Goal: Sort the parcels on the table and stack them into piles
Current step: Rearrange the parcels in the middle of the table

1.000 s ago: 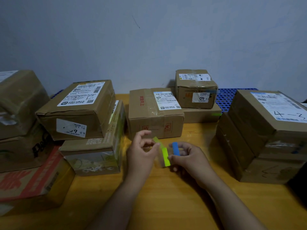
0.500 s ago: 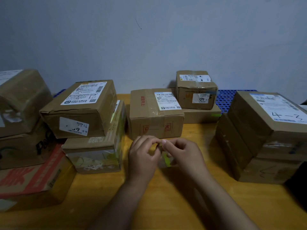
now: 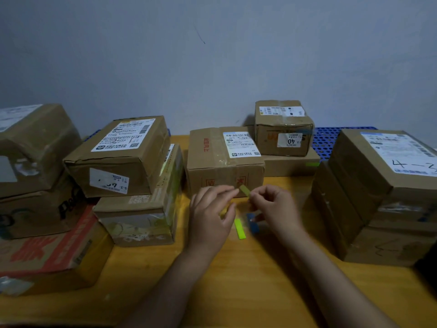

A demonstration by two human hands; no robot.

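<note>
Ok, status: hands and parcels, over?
Both busy: left hand and right hand pinch a green tab. No parcel held; middle box just behind. Below, spare tabs on table.

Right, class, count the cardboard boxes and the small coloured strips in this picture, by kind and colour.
Cardboard boxes: 10
Green strips: 2
Blue strips: 1
Total: 13

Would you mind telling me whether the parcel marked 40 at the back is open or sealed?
Sealed: the parcel marked 40 has its top flaps lying flat under glossy clear tape, and no gap shows.
</note>
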